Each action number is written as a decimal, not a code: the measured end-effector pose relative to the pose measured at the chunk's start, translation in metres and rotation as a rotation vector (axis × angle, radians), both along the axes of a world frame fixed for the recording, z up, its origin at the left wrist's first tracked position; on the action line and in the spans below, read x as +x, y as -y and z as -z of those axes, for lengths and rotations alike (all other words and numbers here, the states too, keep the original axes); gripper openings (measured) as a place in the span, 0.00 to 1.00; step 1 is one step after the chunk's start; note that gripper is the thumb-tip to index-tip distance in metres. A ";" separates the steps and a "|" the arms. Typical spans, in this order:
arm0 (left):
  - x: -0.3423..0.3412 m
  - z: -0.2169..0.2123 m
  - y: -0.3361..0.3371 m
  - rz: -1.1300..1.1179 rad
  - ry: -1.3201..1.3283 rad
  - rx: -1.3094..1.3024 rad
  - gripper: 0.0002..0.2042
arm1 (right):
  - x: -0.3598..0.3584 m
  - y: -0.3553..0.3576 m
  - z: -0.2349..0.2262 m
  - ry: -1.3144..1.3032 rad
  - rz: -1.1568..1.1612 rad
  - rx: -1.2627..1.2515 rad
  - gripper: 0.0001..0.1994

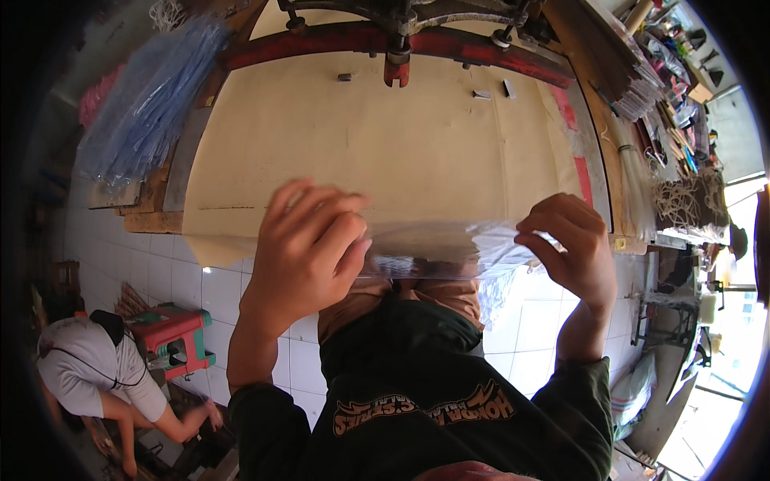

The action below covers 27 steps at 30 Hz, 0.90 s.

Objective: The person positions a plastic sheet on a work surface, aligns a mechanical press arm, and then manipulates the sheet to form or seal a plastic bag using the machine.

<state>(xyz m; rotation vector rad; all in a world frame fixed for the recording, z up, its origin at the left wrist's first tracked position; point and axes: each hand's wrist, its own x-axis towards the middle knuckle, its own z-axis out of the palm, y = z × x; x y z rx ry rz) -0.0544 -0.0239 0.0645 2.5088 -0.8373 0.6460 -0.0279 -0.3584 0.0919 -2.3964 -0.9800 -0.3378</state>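
A clear plastic sheet (pixel 437 247) stretches between my two hands at the near edge of the paper-covered table. My left hand (pixel 309 250) is curled at the sheet's left end, its thumb and fingers close together and slightly blurred. At the opposite end my right hand (pixel 568 244) pinches the sheet between thumb and fingers. The film is wrinkled near my right hand, and part of it hangs below the table edge. Tan paper (pixel 377 144) covers the tabletop under and beyond the sheet.
A red metal bar (pixel 313 42) on a dark frame spans the table's far side. Small metal pieces (pixel 481 94) lie on the paper. Stacked bluish plastic (pixel 156 104) sits left; cord bundles (pixel 686 200) lie right. Another person (pixel 100 365) bends near a red-green stool (pixel 172 337).
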 end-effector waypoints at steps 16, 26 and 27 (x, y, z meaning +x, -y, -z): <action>-0.028 0.019 -0.017 0.514 -1.204 -0.266 0.14 | -0.021 0.031 0.000 -0.988 -0.354 -0.044 0.09; -0.038 0.047 -0.009 0.508 -1.823 -0.248 0.14 | -0.028 0.021 0.023 -1.370 -0.277 -0.311 0.10; -0.039 0.046 -0.011 0.519 -1.831 -0.260 0.14 | -0.027 0.019 0.022 -1.369 -0.279 -0.327 0.10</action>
